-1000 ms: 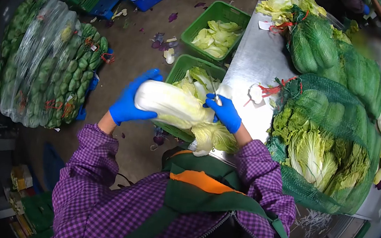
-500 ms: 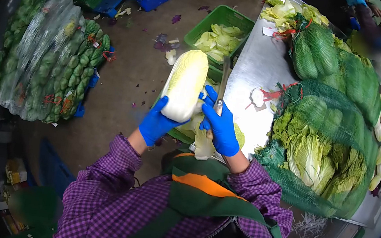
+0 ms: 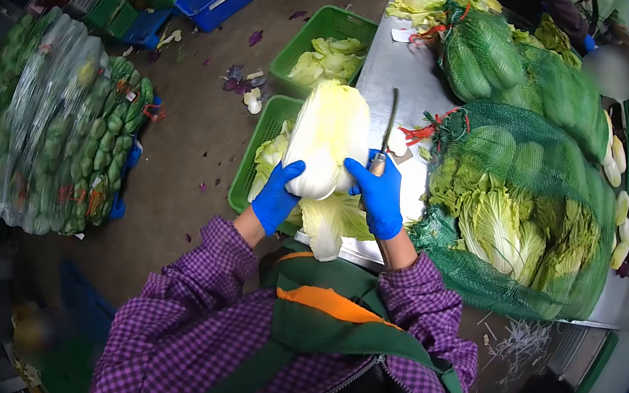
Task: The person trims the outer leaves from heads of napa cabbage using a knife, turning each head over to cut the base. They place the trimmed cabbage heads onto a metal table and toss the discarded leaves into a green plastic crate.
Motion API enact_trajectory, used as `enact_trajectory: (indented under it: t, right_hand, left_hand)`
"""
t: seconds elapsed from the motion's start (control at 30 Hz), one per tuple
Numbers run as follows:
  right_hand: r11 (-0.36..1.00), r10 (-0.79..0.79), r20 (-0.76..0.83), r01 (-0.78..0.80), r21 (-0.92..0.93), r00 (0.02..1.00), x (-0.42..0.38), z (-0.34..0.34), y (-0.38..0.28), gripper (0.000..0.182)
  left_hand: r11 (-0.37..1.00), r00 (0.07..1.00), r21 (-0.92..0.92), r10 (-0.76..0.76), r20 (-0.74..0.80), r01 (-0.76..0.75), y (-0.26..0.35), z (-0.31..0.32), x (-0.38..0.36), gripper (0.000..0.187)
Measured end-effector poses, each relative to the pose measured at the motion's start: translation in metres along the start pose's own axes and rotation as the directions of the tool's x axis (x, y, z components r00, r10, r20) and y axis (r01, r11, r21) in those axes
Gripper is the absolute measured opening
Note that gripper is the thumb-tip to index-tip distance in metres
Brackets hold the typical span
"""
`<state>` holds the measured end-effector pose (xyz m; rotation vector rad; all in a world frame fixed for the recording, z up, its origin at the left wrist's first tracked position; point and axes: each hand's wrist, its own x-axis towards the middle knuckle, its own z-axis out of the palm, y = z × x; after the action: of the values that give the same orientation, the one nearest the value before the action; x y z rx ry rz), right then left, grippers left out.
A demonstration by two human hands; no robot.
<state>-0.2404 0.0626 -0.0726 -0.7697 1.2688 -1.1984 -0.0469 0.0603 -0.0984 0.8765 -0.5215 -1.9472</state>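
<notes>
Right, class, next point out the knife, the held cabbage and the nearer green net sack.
Knife [image 3: 391, 123]: head view, on the blade.
Held cabbage [image 3: 328, 138]: head view, middle of its pale leaves.
Nearer green net sack [image 3: 478, 288]: head view, on its lower netting.

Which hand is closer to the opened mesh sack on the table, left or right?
Right. The right hand, holding the knife, is just left of the opened mesh sack; the left hand is farther left, across the cabbage head.

Brown flr [image 3: 187, 130], metal tbl [image 3: 409, 65] w/ reflections.
</notes>
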Motion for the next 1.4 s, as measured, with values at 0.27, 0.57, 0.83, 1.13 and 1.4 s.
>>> enact_trajectory:
  t: [0.27,0.57,0.83,1.13,1.4]
  right_hand:
    - [0.97,0.063,-0.023,-0.066,-0.233,0.998,-0.002,-0.034,0.038,0.068]
    - [0.947,0.117,0.259,-0.187,0.263,0.959,-0.013,-0.035,0.026,0.051]
    - [0.492,0.159,0.086,-0.154,0.857,0.984,-0.041,-0.118,0.043,0.042]
    - [0.639,-0.006,-0.74,0.572,0.514,0.672,-0.133,-0.233,-0.077,0.059]
    - [0.607,-0.507,-0.821,0.785,-0.126,0.261,-0.271,-0.506,-0.081,0.038]
  left_hand:
    - [0.818,0.944,-0.523,-0.072,0.321,0.24,0.007,0.002,-0.006,0.072]
    - [0.97,0.974,0.168,0.15,0.168,-0.178,-0.015,0.051,-0.01,0.075]
    - [-0.375,0.82,0.73,-0.237,0.52,-0.571,-0.115,0.031,0.043,0.067]
    - [-0.599,0.836,0.633,-0.117,0.537,-0.49,-0.106,-0.022,0.101,0.062]
    - [-0.648,0.923,0.709,0.385,-0.01,0.278,-0.006,-0.108,0.136,0.05]
